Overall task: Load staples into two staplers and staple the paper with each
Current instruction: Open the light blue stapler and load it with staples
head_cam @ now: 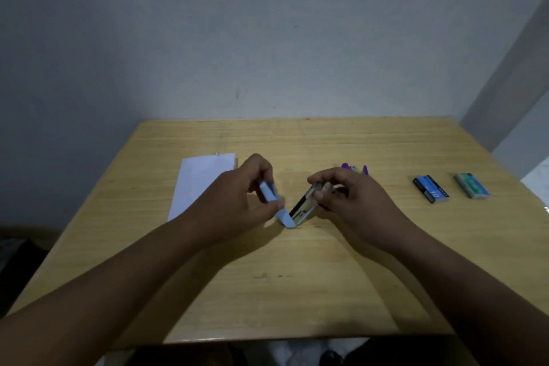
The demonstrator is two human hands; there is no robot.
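A light blue stapler (282,214) is swung open in a V shape at the middle of the wooden table (297,291). My left hand (237,202) grips its blue top cover. My right hand (350,199) pinches the metal magazine arm (306,202) of the same stapler. A purple stapler (353,168) lies just behind my right hand, mostly hidden. White paper (202,181) lies at the left, partly under my left hand.
Two staple boxes lie at the right of the table: a blue one (431,189) and a green one (472,185). A grey wall stands close behind the table's far edge. The floor shows dark at the left.
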